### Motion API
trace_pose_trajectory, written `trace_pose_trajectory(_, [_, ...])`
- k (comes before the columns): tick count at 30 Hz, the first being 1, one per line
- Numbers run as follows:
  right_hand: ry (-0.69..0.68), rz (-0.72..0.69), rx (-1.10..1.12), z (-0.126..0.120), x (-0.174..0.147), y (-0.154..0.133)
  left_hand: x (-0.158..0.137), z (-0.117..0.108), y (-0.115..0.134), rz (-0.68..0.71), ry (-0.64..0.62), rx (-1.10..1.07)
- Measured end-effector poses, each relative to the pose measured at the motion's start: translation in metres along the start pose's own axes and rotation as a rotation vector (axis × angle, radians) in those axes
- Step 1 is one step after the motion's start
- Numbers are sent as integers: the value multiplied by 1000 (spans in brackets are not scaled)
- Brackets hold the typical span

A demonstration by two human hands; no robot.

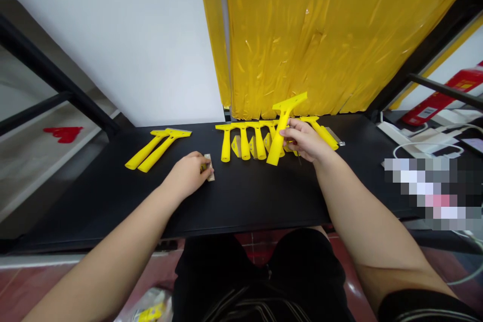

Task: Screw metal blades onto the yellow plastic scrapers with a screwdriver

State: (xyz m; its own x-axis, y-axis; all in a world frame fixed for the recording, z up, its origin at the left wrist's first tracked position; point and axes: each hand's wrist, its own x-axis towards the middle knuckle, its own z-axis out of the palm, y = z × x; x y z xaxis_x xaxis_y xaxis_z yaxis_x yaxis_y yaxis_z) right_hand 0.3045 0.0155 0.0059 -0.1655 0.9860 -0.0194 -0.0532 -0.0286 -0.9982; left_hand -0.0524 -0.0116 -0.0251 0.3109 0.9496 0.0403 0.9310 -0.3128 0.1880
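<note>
My right hand [305, 142] pinches the handle of a yellow scraper [282, 133], raised above the table with its wide head upward. My left hand [189, 173] is closed on a small flat pale piece [210, 167] at the tabletop; the fingers cover much of it. Behind the raised scraper, several yellow scraper handles [245, 142] lie in a row, heads toward the back. Small metal plates [236, 146] with screws lie between them. Left of my left hand, two yellow scrapers [160, 151] lie side by side, a blade edge showing on the nearer one.
The black table [249, 196] backs onto a white panel [151, 50] and a yellow plastic-wrapped panel [294, 35]. Black frame bars [56, 75] rise at both sides. At right are white cables, a power strip [402, 143] and a red item [441, 95]. A plastic bag [149, 307] lies below.
</note>
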Motion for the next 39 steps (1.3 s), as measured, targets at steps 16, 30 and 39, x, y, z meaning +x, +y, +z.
trace_pose_trajectory(16, [3, 8, -18, -3, 3, 2, 93, 1, -19, 39, -25, -95])
trace_pose_trajectory(30, [-10, 18, -4, -3, 1, -1, 10, -35, -30, 17, -245, -264])
trace_pose_trajectory(39, [-13, 16, 9, -2, 1, 3, -20, -7, -14, 39, -135, -134])
